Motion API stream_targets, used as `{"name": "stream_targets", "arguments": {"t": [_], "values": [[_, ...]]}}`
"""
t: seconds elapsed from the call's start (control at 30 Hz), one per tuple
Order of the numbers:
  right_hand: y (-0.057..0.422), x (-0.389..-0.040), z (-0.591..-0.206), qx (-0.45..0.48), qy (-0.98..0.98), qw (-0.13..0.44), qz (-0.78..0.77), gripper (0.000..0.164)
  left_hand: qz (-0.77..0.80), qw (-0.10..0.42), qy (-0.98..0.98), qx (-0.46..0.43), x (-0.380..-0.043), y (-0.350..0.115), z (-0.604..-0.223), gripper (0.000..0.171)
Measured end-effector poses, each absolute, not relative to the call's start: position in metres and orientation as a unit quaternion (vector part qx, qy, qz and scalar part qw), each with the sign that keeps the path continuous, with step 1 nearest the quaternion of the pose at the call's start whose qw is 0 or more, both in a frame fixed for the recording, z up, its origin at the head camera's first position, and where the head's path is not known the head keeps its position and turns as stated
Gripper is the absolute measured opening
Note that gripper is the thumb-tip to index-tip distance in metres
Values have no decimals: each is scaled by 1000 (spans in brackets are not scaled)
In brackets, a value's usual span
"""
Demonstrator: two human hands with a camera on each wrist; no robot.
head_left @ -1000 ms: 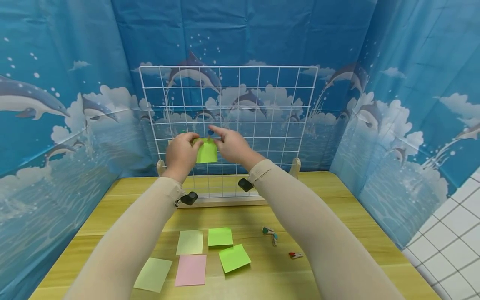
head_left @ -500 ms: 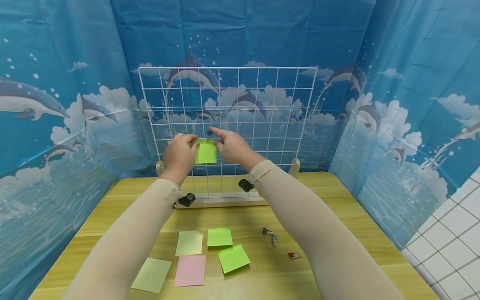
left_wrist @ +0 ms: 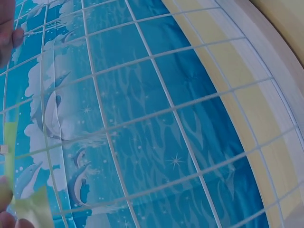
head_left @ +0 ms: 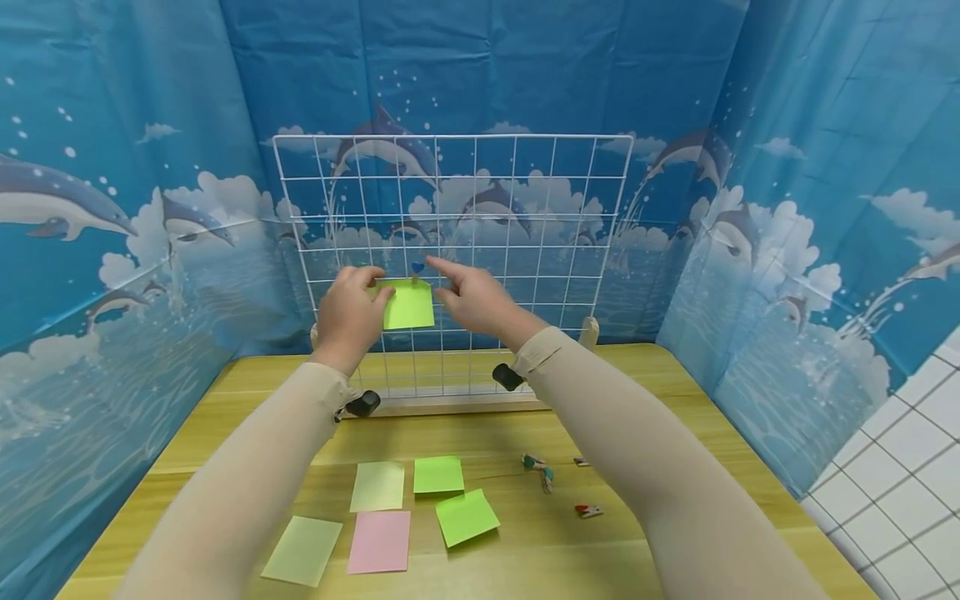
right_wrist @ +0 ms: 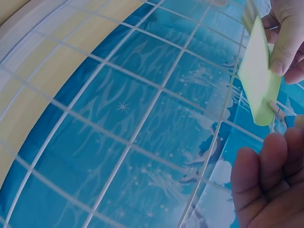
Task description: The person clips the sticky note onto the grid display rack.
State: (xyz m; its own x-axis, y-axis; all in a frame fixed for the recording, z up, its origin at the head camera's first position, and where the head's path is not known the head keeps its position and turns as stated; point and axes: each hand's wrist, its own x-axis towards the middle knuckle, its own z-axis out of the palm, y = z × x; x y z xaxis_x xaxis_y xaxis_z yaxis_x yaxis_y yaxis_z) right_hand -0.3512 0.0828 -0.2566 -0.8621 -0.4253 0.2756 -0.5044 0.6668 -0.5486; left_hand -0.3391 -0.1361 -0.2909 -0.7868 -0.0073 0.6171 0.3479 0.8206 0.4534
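Observation:
A lime-green sticky note (head_left: pixel 409 305) hangs against the white wire grid (head_left: pixel 495 247), with a small clothespin with a blue heart (head_left: pixel 417 267) at its top edge. My left hand (head_left: pixel 348 312) pinches the note's left side; in the right wrist view the left thumb (right_wrist: pixel 281 59) lies on the paper. My right hand (head_left: pixel 480 298) is just right of the clothespin, apart from it, index finger extended and other fingers loosely bent. The right wrist view shows the clothespin (right_wrist: pixel 277 110) on the note's edge. Part of another pale note (right_wrist: pixel 250 16) shows beyond.
On the wooden table (head_left: pixel 570 558) lie a pink note (head_left: pixel 379 542), two pale yellow notes (head_left: pixel 377 487) and two lime-green notes (head_left: pixel 467 517). Several small clothespins (head_left: pixel 588 511) lie to the right. Wooden feet (head_left: pixel 588 333) support the grid; a dolphin-print curtain surrounds the table.
My right hand has drawn back right, away from the clothespin, which now stays on the note. My left hand has shifted slightly left, showing more of the note.

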Motion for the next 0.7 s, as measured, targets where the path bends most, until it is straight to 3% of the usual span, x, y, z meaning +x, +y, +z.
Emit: {"name": "stream_targets", "arguments": {"t": [0.7], "values": [[165,-305,-288,293,-922,83,239,51,-249,311,-906,-142,-305,-186,-308,42]]}}
